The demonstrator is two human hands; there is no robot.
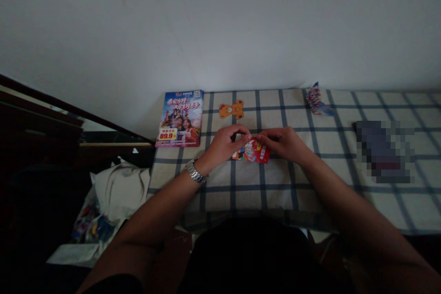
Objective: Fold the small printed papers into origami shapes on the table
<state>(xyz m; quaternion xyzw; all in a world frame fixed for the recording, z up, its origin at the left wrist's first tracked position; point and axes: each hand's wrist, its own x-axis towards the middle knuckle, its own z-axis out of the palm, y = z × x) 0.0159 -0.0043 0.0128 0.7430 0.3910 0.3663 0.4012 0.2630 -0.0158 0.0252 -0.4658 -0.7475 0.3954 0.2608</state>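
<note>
Between my two hands is a small red printed packet (257,150), held above the checked cloth (248,188). My left hand (231,142) pinches its upper left edge with thumb and forefinger. On the other side, my right hand (283,142) pinches the top edge, its fingertips close to the left ones. The packet's lower part hangs free, showing bright cartoon-like print with some yellow and orange. A flat orange bear figure (231,110) lies just beyond my left hand.
A stack of printed leaflets (179,119) lies at the table's far left corner. Toward the back right is a crumpled colourful wrapper (316,100). A blurred-out dark flat object (384,151) is at right. White bags (120,188) stand below the left edge; a wall (220,27) rises behind.
</note>
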